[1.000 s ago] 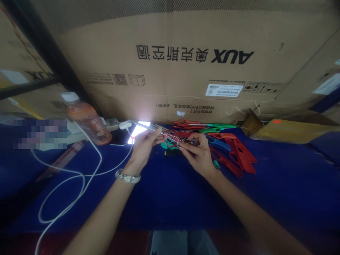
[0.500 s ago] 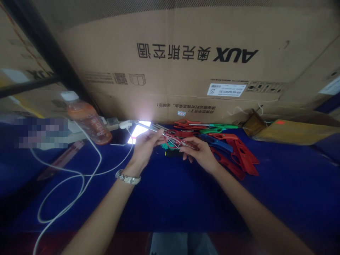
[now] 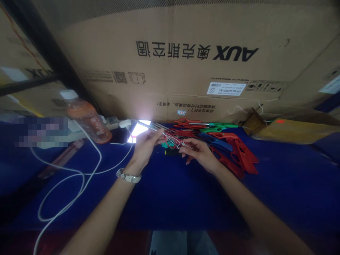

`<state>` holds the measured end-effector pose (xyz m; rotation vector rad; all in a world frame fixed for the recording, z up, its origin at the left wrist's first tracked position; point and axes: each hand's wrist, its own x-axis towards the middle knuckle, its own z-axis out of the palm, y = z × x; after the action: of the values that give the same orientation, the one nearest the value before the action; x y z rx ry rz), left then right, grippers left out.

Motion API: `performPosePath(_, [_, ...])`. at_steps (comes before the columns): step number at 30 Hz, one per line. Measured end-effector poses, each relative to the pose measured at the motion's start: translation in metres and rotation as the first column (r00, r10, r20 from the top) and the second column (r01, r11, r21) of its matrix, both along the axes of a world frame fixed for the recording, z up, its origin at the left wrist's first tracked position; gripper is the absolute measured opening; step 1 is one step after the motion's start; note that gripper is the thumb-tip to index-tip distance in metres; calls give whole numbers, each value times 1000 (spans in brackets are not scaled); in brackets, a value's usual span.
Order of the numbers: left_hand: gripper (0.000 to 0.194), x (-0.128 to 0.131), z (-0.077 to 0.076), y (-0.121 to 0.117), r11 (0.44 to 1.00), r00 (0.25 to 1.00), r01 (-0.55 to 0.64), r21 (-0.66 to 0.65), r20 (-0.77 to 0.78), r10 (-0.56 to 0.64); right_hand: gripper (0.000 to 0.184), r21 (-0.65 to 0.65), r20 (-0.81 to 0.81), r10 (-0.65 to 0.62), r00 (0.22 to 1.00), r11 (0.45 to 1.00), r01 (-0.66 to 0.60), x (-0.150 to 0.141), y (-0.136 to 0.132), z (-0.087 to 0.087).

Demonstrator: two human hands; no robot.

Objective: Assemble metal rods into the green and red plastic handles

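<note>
My left hand [image 3: 145, 148] is closed with thumb and fingers pinching a thin metal rod [image 3: 152, 128], which points up and left over the lit screen. Red and white wires [image 3: 172, 139] stretch from the rod's end to my right hand [image 3: 200, 153]. Its fingers are closed around the wires' other end, where a small slim part is mostly hidden. Just behind the hands lie red plastic pieces [image 3: 183, 132], and a dark piece with a yellow end [image 3: 168, 152] sits below the wires. A green handle with a metal rod [image 3: 220, 125] lies beyond my right hand.
Red handle shells [image 3: 243, 154] and a blue shell [image 3: 217, 141] lie to the right, near a yellow packet [image 3: 294, 131]. On the left stand a drink bottle [image 3: 89, 118] and a looped white cable [image 3: 79, 173]. A bright phone screen [image 3: 138, 131] faces the cardboard box [image 3: 170, 81].
Both hands stay almost in place. My right fingers have shifted slightly on the wires, and the view has tilted very little.
</note>
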<state>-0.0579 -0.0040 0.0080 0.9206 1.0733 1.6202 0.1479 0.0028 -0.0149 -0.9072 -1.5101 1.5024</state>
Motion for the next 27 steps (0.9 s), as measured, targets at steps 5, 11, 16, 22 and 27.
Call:
performPosePath(5, [32,-2,0,0,1000,1000,-2,8,-8,2,34,577,116,-307,945,795,187,1,-10,4])
performPosePath(11, [34,-1,1,-2,1000,1000,1,6,10,-1,21,907,160,-484,860,417,66,-7,-21,8])
performPosePath(16, [33,0,0,-1,1000,1000,8,0,27,-8,16,961,116,-556,823,271,48,-10,-17,5])
performPosePath(22, [32,2,2,-4,1000,999,25,-2,38,-25,18,958,97,-532,841,280,67,-8,-13,5])
performPosePath(27, [33,3,3,-4,1000,999,25,2,48,-25,18,956,84,-516,852,284,78,-7,-10,2])
